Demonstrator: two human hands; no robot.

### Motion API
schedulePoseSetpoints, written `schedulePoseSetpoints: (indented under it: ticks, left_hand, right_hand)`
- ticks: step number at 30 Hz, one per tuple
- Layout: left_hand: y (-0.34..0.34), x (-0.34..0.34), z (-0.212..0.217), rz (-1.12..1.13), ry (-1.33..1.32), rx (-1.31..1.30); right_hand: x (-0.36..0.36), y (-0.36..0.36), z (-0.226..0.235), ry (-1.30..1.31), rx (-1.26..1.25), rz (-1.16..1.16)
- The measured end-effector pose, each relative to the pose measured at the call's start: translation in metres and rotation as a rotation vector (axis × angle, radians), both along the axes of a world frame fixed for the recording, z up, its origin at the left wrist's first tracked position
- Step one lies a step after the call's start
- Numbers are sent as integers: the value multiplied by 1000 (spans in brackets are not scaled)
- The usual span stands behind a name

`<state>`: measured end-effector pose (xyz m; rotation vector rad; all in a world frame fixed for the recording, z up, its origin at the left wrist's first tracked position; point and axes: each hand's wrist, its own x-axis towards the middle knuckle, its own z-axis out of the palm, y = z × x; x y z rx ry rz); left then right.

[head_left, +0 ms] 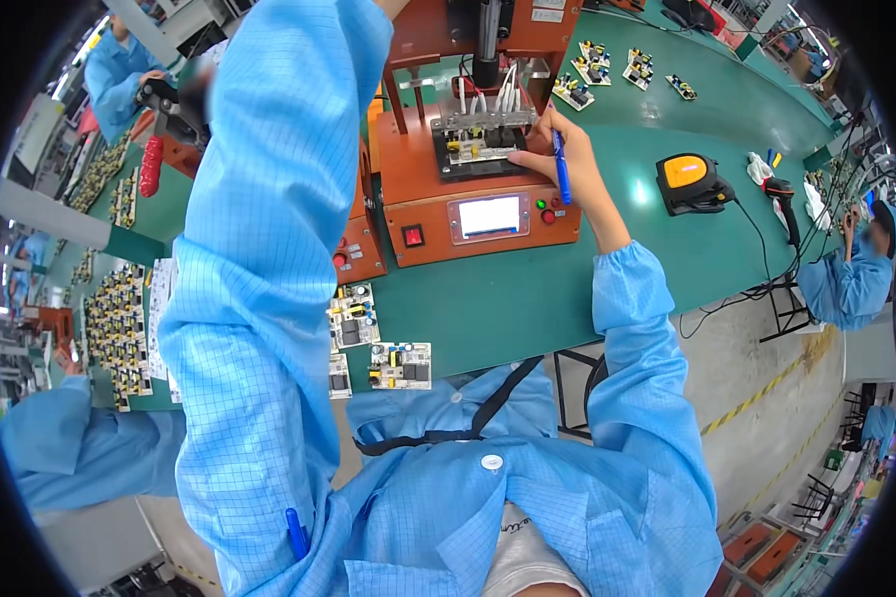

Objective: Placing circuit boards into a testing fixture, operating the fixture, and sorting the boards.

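My right hand (577,164) holds a blue pen (561,167) between its fingers. Its thumb reaches to the circuit board (480,150) in the black fixture of an orange test press (418,204). White wires and a clear plate (483,119) sit above that board. The left sleeve (269,199) stretches up past the press's left side. Only a sliver of my left hand (392,6) shows at the top edge, its fingers out of the picture. On the press front are a lit screen (489,217), a red switch (413,235) and a green-lit button (542,204).
Loose circuit boards (401,366) lie at the green table's near edge. More boards (592,65) are at the far right, many others (119,328) at the left. A yellow-black scanner (689,182) with a cable stands on the right. Co-workers (856,269) sit on both sides.
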<state>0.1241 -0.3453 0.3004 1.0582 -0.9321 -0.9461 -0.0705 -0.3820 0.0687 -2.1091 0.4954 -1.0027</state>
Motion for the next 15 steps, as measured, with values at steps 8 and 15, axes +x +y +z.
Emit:
schedulePoseSetpoints:
  ticks: [8, 15]
  left_hand:
    - [55, -12, -21, 419, -406, -135]
    - [117, -1, -13, 340, -631, -181]
  right_hand:
    - [-15, -1, 7, -164, -42, 18]
    - [-159, 71, -31, 6, -57, -474]
